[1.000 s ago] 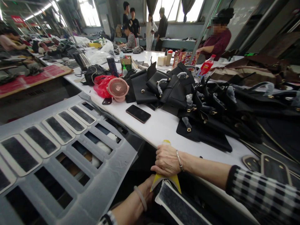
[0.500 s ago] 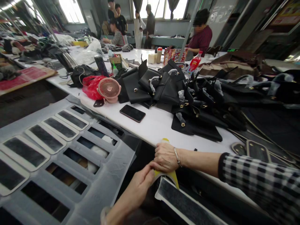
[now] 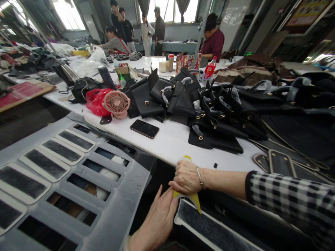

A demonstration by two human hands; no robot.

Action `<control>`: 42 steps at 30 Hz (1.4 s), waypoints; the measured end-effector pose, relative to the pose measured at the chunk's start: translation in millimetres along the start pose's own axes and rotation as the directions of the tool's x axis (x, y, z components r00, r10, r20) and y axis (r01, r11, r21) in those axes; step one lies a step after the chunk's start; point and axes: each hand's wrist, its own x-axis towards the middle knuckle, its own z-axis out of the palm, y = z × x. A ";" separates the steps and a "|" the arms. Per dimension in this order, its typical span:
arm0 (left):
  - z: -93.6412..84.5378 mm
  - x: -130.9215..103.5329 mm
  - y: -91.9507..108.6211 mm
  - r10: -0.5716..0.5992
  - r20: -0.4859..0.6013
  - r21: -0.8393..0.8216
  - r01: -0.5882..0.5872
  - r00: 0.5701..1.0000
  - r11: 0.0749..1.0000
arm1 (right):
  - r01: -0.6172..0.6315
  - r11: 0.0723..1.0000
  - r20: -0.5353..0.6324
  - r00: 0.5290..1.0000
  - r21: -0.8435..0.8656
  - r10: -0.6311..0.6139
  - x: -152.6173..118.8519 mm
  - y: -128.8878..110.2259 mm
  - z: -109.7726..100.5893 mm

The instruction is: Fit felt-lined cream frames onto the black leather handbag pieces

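Observation:
My right hand point(image 3: 187, 177) is wrapped around a yellow hand tool point(image 3: 195, 201); its rounded top pokes out above the fist and its flared, curved end shows below. That end touches the near end of a long dark panel with whitish edges point(image 3: 209, 223), which lies on black material at the lower right. My left hand point(image 3: 160, 218) rests beside the panel's end, fingers stretched out and thumb raised apart, the fingertips close to the tool and my right hand. Whatever lies beneath the left palm is hidden.
On the left, a grey slotted rack point(image 3: 104, 216) carries several dark panels with pale borders point(image 3: 44, 162). Across the white table point(image 3: 170, 146) are a phone point(image 3: 144, 128), a pink fan point(image 3: 116, 104), a red plastic bag point(image 3: 98, 101) and piled black handbags point(image 3: 180, 99). Several people are farther back.
My left hand has gone from bent fingers pressed by the right hand to a flatter, spread pose slightly lower. The right hand keeps its hold on the yellow tool. The view has shifted slightly.

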 end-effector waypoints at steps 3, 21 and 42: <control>2.5 0.0 -1.1 0.014 -0.014 -0.016 -0.015 1.000 1.000 | -0.044 0.999 0.011 0.999 0.002 0.044 -2.6 -3.0 -2.2; -8.3 3.2 -0.2 0.085 0.115 -0.084 -0.075 0.990 0.994 | -0.378 0.926 0.122 0.919 0.001 0.375 -23.5 -41.9 -17.0; 13.6 20.1 -16.6 -0.095 0.053 -0.587 0.108 0.994 0.802 | -0.816 0.425 0.333 0.556 0.392 0.761 -80.3 -55.5 -34.4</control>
